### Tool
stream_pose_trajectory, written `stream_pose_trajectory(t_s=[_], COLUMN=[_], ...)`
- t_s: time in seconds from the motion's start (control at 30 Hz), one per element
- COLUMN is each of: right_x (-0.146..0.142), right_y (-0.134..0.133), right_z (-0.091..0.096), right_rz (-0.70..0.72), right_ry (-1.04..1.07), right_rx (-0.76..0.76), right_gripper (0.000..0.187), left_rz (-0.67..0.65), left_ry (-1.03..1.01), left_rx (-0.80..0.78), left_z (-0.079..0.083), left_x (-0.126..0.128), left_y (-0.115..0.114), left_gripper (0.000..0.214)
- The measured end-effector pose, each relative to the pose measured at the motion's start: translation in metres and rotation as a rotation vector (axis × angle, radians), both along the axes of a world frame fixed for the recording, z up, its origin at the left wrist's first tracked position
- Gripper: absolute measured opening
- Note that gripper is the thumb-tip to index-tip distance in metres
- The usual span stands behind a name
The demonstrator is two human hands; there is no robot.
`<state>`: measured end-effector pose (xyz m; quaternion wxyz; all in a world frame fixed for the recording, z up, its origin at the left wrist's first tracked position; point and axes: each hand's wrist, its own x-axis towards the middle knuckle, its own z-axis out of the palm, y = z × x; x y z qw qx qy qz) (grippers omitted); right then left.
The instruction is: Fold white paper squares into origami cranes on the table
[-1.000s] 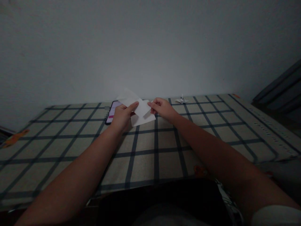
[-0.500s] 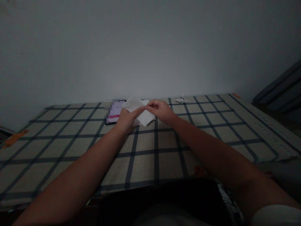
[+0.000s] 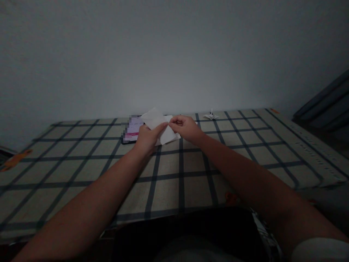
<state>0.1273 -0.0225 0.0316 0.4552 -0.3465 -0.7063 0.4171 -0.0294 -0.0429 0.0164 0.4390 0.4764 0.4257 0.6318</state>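
Note:
A white sheet of paper (image 3: 158,122), partly folded, is held above the checked cloth at the far middle of the table. My left hand (image 3: 147,136) pinches its left part between thumb and fingers. My right hand (image 3: 184,127) pinches its right edge, fingers closed, and the two hands' fingertips nearly meet over the paper. Another piece of white paper (image 3: 174,137) lies flat on the cloth under the hands.
A phone (image 3: 132,133) with a lit screen lies just left of the paper. A small folded white paper figure (image 3: 211,116) stands at the back right near the wall. The table (image 3: 81,163) carries a beige cloth with dark grid lines. A dark object (image 3: 324,105) is at far right.
My hands came closer together, folding the sheet inward. One second ago the sheet was spread wider between them. The paper's upper flap now stands a little higher than half a second ago.

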Motion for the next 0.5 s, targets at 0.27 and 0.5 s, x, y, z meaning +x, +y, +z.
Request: stream_pose_trajectory(t_s=[0.27,0.5], right_x=[0.002,0.002], right_y=[0.000,0.003], right_z=[-0.002,-0.006], right_rz=[0.046,0.016], right_ry=[-0.054,-0.046], right_rx=[-0.019,-0.090], right_gripper=[0.010,0.008], left_rz=[0.131,0.127], left_ry=[-0.077,-0.058], left_rx=[0.005,0.014], left_z=[0.014,0.014], left_x=[-0.008,-0.018], left_y=[0.005,0.010], left_gripper=[0.039,0.039])
